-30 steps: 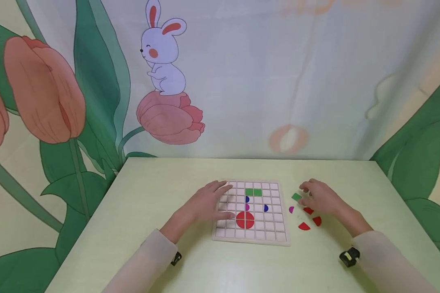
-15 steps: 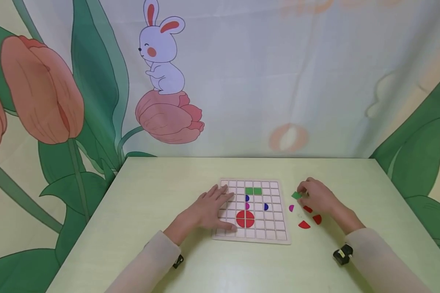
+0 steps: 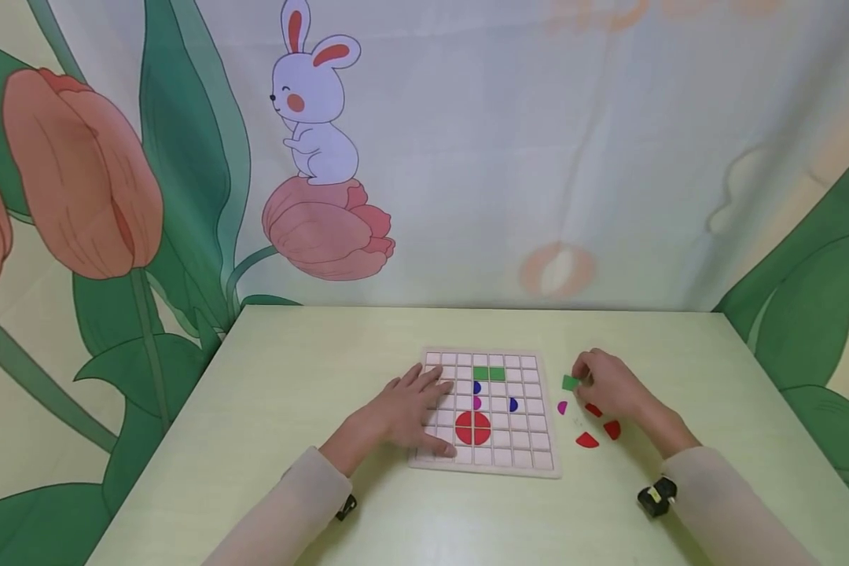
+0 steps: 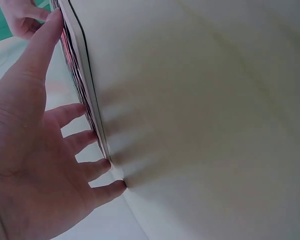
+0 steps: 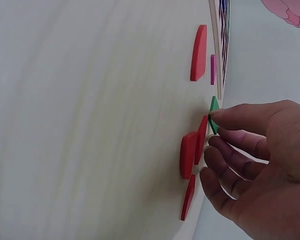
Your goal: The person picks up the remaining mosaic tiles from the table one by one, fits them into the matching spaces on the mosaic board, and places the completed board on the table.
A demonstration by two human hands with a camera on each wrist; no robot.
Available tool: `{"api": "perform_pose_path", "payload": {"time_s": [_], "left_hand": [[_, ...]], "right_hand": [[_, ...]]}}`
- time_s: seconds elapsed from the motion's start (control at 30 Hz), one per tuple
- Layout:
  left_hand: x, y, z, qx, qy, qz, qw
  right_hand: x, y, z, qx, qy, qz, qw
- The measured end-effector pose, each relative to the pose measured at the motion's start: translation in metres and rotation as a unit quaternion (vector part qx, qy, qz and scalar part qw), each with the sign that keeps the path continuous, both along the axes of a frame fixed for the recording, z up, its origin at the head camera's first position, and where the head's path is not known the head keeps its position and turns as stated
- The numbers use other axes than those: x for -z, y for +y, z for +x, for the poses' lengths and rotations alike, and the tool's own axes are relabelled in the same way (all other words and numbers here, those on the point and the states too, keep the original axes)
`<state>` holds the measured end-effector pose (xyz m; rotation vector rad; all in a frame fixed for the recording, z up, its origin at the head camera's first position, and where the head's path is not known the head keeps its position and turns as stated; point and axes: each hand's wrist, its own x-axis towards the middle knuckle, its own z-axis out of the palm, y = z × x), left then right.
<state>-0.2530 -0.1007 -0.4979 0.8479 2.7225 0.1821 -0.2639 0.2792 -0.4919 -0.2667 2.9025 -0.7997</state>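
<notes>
A pale board with a square grid (image 3: 520, 440) lies on the table. My left hand (image 3: 405, 410) rests spread over its left side, and in the left wrist view the fingertips meet the board's edge (image 4: 89, 90) and the table beside it. Right of the board, my right hand (image 3: 611, 385) pinches a green square tile (image 3: 569, 383) between thumb and fingers. The right wrist view has the thumb on the near face of this tile (image 5: 214, 106). On the board sit a red circle (image 3: 464, 428) of quarter pieces, two green squares (image 3: 489, 374), two blue half-circles (image 3: 513, 405) and a magenta one (image 3: 477, 403).
Loose on the table by my right hand are a magenta half-circle (image 3: 562, 408) and several red pieces (image 3: 587, 441), some of them partly under the hand. The pale table (image 3: 311, 346) runs back to a printed curtain (image 3: 453, 157) with tulips and a rabbit.
My right thumb and fingers have closed on the green tile, which has turned slightly. The left hand has shifted a little toward me, with its thumb lower on the board.
</notes>
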Motion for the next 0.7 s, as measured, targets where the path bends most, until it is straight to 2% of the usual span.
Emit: {"api": "perform_pose_path", "payload": {"time_s": [0.13,0.4,0.7], "left_hand": [[0.001,0.0,0.001,-0.002,0.0,0.0,1.0],[-0.004,0.004,0.002,0.0,0.007,-0.009,0.9999],[-0.007,0.004,0.007,-0.005,-0.005,-0.014,0.9999]], "right_hand": [[-0.001,-0.003,0.001,0.006,-0.007,-0.001,1.0],[-0.006,0.001,-0.002,-0.012,0.003,0.0,0.9999],[-0.001,-0.021,-0.017,-0.034,0.029,-0.066,0.9968]]}}
